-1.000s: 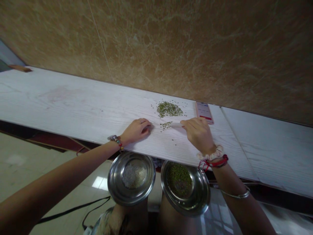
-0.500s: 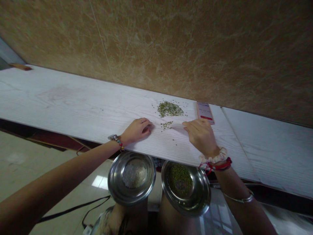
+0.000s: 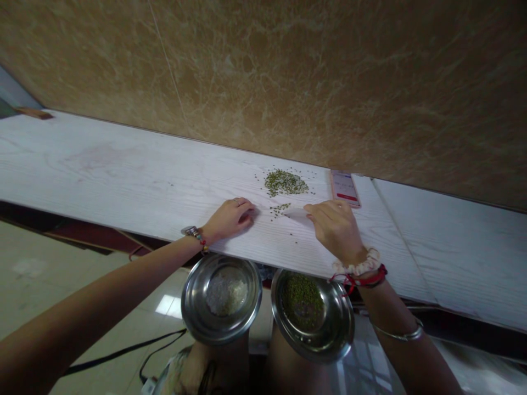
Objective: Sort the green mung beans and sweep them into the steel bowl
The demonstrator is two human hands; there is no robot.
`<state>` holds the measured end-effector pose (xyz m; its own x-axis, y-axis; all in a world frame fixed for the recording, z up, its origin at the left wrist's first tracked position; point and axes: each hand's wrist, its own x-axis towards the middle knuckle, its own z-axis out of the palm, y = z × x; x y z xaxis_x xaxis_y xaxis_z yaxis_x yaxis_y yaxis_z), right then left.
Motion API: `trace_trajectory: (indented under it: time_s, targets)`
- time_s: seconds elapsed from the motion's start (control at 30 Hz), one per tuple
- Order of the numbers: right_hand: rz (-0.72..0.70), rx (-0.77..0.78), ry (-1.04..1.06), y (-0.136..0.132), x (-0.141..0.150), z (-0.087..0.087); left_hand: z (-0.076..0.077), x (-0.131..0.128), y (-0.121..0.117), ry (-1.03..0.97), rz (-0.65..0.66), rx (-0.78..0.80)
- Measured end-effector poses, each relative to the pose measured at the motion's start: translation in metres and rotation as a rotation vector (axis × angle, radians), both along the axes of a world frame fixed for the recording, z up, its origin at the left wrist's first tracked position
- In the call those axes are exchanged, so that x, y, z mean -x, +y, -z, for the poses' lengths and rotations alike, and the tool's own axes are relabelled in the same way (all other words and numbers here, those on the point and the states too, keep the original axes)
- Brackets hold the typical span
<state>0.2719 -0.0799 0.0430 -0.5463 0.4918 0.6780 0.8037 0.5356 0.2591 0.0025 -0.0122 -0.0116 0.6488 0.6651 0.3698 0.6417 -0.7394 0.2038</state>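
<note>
My right hand (image 3: pixel 334 227) is closed in a pinch on a thin, whitish flat piece (image 3: pixel 295 212) whose kind I cannot make out. Its tip points left at a small group of green mung beans (image 3: pixel 280 209). Just behind lies a larger heap of mung beans (image 3: pixel 285 182) mixed with whitish grains. My left hand (image 3: pixel 229 219) rests on the white tabletop (image 3: pixel 197 181), left of the small group. Its fingers are loosely bent, with a gap between them and the thumb; what lies under the fingertips is hidden.
Below the table edge, a steel bowl (image 3: pixel 190 296) with whitish contents and a steel bowl (image 3: pixel 343 323) with green beans sit on my lap. A lit phone (image 3: pixel 345 188) lies behind my right hand. A brown wall (image 3: pixel 263 82) rises along the table's back edge.
My right hand has shifted slightly left with the flat piece, whose tip is at the edge of the small bean group. My left hand has hardly moved.
</note>
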Motion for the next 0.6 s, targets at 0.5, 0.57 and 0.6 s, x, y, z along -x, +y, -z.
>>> trace_trajectory:
  time_s: [0.5,0.57,0.6]
  targets:
    - [0.049,-0.016,-0.037,0.0042,-0.0062,0.0024,0.0022,0.0006,0.0002,-0.01,0.002,-0.003]
    - [0.055,-0.022,-0.036,0.0044,-0.0066,0.0017,0.0026,0.0008,0.0002,-0.007,0.001,-0.005]
    - [0.051,-0.029,-0.032,0.0038,-0.0067,0.001,0.0027,0.0008,0.0003,-0.006,0.002,-0.005]
